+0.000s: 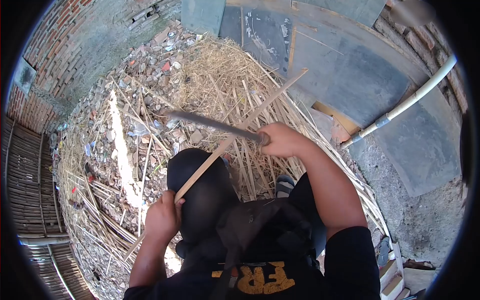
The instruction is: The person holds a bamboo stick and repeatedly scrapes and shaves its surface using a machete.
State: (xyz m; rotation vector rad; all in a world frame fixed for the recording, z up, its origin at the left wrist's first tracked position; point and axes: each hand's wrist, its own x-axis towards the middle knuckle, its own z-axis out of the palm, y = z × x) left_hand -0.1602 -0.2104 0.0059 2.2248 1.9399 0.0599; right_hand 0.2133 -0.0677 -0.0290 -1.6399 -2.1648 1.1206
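Ground: a wide bed of grey-brown stone and brick rubble (165, 57), strewn with pale straw-like shavings (210, 65) and long, thin, tan split strips (250, 170).
Leaning sheets: large flat slate-grey panels (345, 75) stand beyond the right hand's side, with a long, cream-white round pole (420, 95) slanting across them.
Bent leg: a black-clothed knee (192, 170) lies beneath the work; whether the strip rests on it, I cannot tell.
Held strip: a long, flat, light-brown strip, seemingly bamboo or wood (272, 97), runs slantwise from the left hand, over the knee, to a free far end above the shavings.
Blade: a long, narrow, dark metal blade (205, 120), blurred, crosses the strip near its middle; contact between them is unclear.
Right hand (281, 140): fingers clamped round the blade's brown handle.
Left hand (163, 218): fingers curled shut on the strip's near part, thumb along it.
Likely trouble: the blade could skid along the strip towards the left hand or knee if its angle is too shallow or it meets a hard knot. The unsupported far end could whip or twist if the left grip loosens. Splinters could pierce bare fingers should the strip slide through them.
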